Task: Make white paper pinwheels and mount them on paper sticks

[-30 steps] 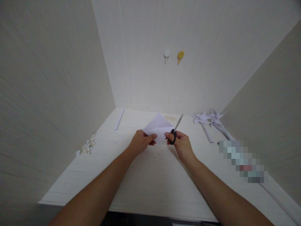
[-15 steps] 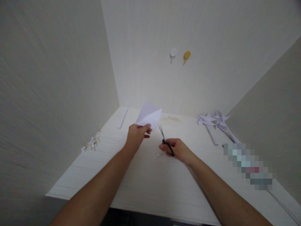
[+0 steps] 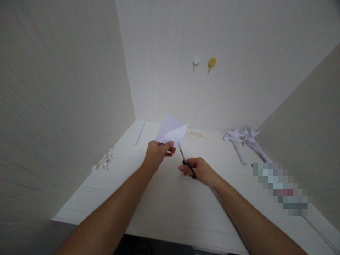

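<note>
Above the table, my left hand (image 3: 159,153) pinches a white square sheet of paper (image 3: 172,130) by its near edge, thumb on top. A diagonal crease crosses the sheet. My right hand (image 3: 198,169) is closed round the black handles of a pair of scissors (image 3: 183,156). Their blades point up and left, with the tips at the paper's near right corner. Whether the blades have cut into the sheet is too small to tell.
Two paper pinwheels (image 3: 235,135) with rolled sticks lie at the back right, near a blurred-out object (image 3: 278,187) with a cord. A rolled paper stick (image 3: 139,133) lies at the back left. Small white-tipped pieces (image 3: 104,161) are heaped along the left edge. Two hooks (image 3: 211,63) hang on the wall.
The paper in my left hand has moved right and slightly nearer the scissors. The scissor tips, apart from the sheet before, now meet its near corner, and the blades look closer together.
</note>
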Tool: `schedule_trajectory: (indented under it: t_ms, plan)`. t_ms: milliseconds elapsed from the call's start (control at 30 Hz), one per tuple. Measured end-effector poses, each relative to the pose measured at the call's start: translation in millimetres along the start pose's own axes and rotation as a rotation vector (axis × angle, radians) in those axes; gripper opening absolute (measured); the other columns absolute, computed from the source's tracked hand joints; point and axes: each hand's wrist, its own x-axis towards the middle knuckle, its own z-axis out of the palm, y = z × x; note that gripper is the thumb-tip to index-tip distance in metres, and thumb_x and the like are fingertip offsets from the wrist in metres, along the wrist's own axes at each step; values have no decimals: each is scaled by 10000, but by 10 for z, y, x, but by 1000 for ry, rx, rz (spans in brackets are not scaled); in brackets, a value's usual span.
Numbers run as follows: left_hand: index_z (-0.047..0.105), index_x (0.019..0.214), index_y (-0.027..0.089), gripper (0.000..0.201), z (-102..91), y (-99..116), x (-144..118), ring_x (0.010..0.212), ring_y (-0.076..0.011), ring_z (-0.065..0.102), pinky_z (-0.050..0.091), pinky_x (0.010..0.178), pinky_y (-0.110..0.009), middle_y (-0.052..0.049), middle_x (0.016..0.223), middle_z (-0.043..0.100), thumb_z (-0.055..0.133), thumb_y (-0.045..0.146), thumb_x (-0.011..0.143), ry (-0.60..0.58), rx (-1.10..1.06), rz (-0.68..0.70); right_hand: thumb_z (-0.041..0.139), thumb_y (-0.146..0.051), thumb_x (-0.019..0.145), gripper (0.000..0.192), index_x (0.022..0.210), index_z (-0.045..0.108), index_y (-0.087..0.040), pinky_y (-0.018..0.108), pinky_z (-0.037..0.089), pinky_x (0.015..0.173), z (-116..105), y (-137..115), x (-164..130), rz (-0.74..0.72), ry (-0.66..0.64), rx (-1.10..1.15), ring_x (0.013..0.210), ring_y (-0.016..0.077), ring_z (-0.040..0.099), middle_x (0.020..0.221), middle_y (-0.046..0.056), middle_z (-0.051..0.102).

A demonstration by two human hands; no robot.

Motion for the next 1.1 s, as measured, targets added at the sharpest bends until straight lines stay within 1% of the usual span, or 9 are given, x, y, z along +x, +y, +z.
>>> schedule_trajectory:
  t_ms: [167,300,533,733,967,1100]
  plan:
    - [739,677,97,243,3,-3,-3,571,-174,684,586,524,-280,-85,637,742,821,322,635,-22,18,-27,800,-730,624,574,595,611,-188,287,243,503,12,-17,-1,4,6,0,494,94,338,515,-52,462]
    - [739,665,95,221,3,2,-12,576,-175,693,591,532,-278,-92,648,748,813,303,652,-25,30,-42,794,-741,619,587,580,602,-189,289,224,495,7,-7,9,11,19,-13,487,96,338,509,-46,463]
    - [736,670,98,204,13,-5,-15,560,-170,693,594,542,-276,-88,641,749,806,290,668,-19,30,-49,770,-719,665,561,574,608,-189,288,229,495,-2,-8,0,3,20,-34,479,95,337,495,-43,460]
    - [733,692,102,220,10,-14,-3,570,-174,700,605,565,-287,-86,646,751,827,299,659,-16,16,-47,752,-716,673,558,574,612,-185,286,234,485,2,-7,7,4,28,-43,472,94,350,504,-29,493]
    - [730,689,105,240,-2,-27,1,576,-177,700,600,565,-288,-87,655,751,837,318,656,-21,11,-46,760,-693,667,542,540,587,-196,286,227,476,4,-21,-6,12,52,-54,458,90,325,467,-47,444]
    - [733,686,107,220,1,-13,-8,578,-173,698,599,570,-284,-77,647,744,822,306,660,-21,11,-49,768,-693,665,544,545,596,-192,287,227,474,9,-21,-7,16,60,-58,463,91,329,480,-36,468]
